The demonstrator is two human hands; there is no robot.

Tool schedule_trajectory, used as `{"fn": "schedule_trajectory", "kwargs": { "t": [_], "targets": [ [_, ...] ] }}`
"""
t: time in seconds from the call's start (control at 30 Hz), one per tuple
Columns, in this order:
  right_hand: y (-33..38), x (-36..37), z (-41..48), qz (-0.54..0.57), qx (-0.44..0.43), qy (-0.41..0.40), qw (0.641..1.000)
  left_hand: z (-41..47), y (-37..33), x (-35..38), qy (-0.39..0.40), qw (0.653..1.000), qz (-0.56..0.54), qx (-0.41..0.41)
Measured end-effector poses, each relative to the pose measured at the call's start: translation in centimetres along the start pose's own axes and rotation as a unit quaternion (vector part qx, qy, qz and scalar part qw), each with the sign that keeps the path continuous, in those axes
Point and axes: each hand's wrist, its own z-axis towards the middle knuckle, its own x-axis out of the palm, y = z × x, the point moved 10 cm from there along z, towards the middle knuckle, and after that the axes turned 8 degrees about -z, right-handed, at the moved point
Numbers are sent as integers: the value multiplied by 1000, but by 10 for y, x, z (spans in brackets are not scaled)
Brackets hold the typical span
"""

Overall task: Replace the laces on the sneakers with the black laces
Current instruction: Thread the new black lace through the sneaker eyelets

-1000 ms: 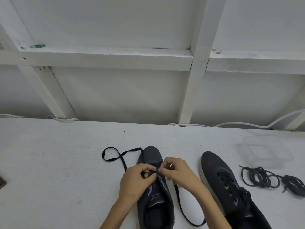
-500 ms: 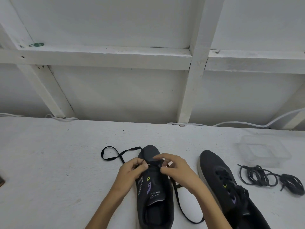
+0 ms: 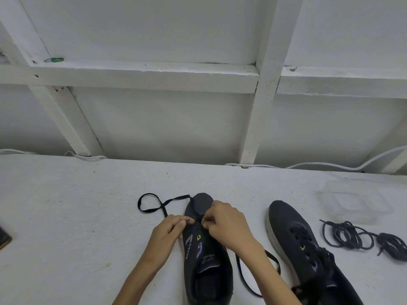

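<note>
Both hands working the near sneaker (image 3: 207,260) at the table's (image 3: 66,216) front edge: left hand (image 3: 164,236) and right hand (image 3: 226,227) pinching closed at the lowest eyelets, probably gripping the flat black lace (image 3: 158,205), which is looping off toward the left. Second sneaker (image 3: 301,245) sitting just right. Removed laces (image 3: 352,236) lying coiled near the right edge, clear container (image 3: 356,201) sitting behind them.

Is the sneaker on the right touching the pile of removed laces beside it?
Apart. In the head view, a strip of bare white table shows between the right sneaker and the pile of laces.
</note>
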Motion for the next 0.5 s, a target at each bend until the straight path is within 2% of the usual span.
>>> {"fn": "schedule_trajectory", "kwargs": {
  "t": [0.23, 0.5],
  "targets": [
    [-9, 10, 0, 79, 42, 4, 996, -4, -3, -3, -18, 999, 30, 8],
    [-26, 26, -6, 215, 77, 10, 974, 0, -14, -1, -23, 995, 95, 20]
  ]
}}
